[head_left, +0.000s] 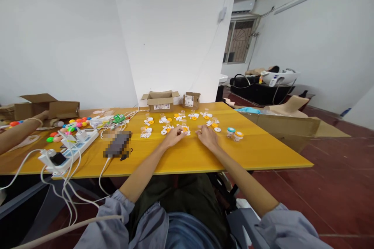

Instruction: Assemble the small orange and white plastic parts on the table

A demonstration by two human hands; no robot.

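My left hand (174,137) rests low over the table, its fingers drawn together at a small heap of white pieces (188,132) and an orange lid (184,128). What its fingertips hold, if anything, is too small to tell. To its right, my right hand (208,136) has its fingers curled together close to the tabletop, and what is in them is hidden. Just beyond that hand lie another orange lid (214,125) and a white disc (217,129). Two closed clear jars stand farther right, one with a teal lid (231,130), one with an orange lid (239,134).
Several sets of clear cups (162,116), lids and white pieces spread across the yellow table (181,159). Two cardboard boxes (161,102) stand at the back. A power strip (73,151), cables and colourful balls (78,123) lie left, where another person's arm (20,134) reaches in.
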